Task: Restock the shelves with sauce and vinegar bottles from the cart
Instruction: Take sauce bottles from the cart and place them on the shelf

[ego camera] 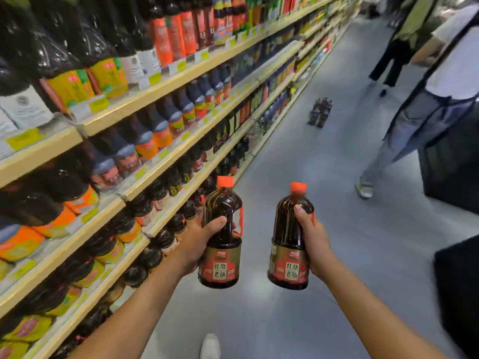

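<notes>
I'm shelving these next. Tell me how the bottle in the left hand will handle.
The bottle looks full of dark liquid, so probably heavy for its size. The left hand grips its narrowed middle, which likely steadies it. Its glossy surface may be slippery.

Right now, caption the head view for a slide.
Left hand and right hand hold sauce bottles upright beside stocked shelves.

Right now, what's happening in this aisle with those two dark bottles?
A person in a shop aisle holds two dark, orange-capped sauce bottles: the left hand grips the left bottle, the right hand grips the right bottle. Both are upright in the air, not yet on the shelves along the left. A wrapped pack of bottles stands on the floor ahead; another person is at the right.
</notes>
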Demonstrator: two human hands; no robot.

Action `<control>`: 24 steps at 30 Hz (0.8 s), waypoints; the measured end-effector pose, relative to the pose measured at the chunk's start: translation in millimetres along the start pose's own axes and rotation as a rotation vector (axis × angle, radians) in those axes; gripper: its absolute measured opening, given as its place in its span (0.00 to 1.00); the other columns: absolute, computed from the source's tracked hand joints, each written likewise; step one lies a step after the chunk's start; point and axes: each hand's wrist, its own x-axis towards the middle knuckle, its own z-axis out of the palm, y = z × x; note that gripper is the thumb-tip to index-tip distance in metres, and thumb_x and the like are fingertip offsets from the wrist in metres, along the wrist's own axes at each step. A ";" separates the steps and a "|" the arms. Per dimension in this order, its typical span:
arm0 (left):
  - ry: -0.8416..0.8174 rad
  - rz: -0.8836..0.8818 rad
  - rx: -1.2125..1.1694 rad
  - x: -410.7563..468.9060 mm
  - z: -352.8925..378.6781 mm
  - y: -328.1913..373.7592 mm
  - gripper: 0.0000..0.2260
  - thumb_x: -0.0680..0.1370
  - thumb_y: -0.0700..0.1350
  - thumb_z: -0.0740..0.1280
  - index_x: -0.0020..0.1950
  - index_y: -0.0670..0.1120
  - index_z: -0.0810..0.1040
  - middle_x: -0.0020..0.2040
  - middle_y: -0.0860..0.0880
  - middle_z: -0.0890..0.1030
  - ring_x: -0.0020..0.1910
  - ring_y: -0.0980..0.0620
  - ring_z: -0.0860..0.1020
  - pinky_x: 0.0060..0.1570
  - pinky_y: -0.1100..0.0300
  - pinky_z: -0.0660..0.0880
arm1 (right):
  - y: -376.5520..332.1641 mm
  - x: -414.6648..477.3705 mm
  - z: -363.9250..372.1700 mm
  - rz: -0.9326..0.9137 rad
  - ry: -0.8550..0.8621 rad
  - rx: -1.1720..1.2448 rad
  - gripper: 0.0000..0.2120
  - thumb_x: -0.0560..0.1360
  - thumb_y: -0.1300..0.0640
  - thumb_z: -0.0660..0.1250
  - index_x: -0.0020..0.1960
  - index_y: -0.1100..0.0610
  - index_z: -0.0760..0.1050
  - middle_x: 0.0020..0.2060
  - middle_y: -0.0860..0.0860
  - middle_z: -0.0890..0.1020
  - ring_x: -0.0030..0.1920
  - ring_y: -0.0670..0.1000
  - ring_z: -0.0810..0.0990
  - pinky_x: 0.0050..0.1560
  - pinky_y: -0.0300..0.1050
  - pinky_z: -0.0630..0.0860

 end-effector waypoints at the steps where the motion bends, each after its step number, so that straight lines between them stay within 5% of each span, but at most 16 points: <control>1: -0.026 -0.006 0.006 16.4 0.4 4.6 0.36 0.67 0.59 0.78 0.66 0.39 0.75 0.55 0.36 0.83 0.54 0.36 0.83 0.61 0.34 0.77 | -2.9 11.4 -2.6 -0.005 0.036 0.000 0.27 0.67 0.38 0.75 0.55 0.57 0.80 0.48 0.62 0.86 0.46 0.62 0.87 0.52 0.61 0.83; 5: -0.156 -0.031 0.060 76.1 10.7 23.0 0.35 0.67 0.58 0.77 0.67 0.40 0.74 0.53 0.37 0.83 0.53 0.36 0.83 0.59 0.37 0.78 | -15.7 46.7 -10.2 -0.033 0.126 0.031 0.33 0.63 0.36 0.74 0.58 0.59 0.79 0.49 0.63 0.86 0.49 0.64 0.86 0.54 0.63 0.82; 10: -0.253 -0.027 0.062 148.5 41.1 41.6 0.34 0.69 0.56 0.75 0.66 0.35 0.72 0.53 0.36 0.82 0.52 0.37 0.82 0.55 0.40 0.80 | -37.0 92.1 -35.3 -0.068 0.227 0.080 0.26 0.69 0.40 0.70 0.58 0.59 0.79 0.50 0.63 0.86 0.49 0.63 0.86 0.53 0.61 0.82; 17: -0.351 -0.024 0.092 261.4 95.9 65.1 0.26 0.71 0.55 0.74 0.61 0.38 0.77 0.51 0.37 0.82 0.51 0.38 0.82 0.57 0.40 0.79 | -72.6 185.4 -87.1 -0.114 0.280 0.095 0.25 0.70 0.41 0.73 0.58 0.59 0.78 0.45 0.58 0.86 0.44 0.58 0.87 0.41 0.50 0.82; 24: -0.306 0.004 0.086 376.1 151.7 90.6 0.34 0.70 0.56 0.74 0.66 0.33 0.72 0.54 0.36 0.81 0.52 0.37 0.82 0.57 0.38 0.79 | -120.5 297.2 -140.0 -0.124 0.260 0.078 0.31 0.69 0.37 0.74 0.63 0.58 0.77 0.51 0.60 0.86 0.50 0.61 0.86 0.50 0.55 0.83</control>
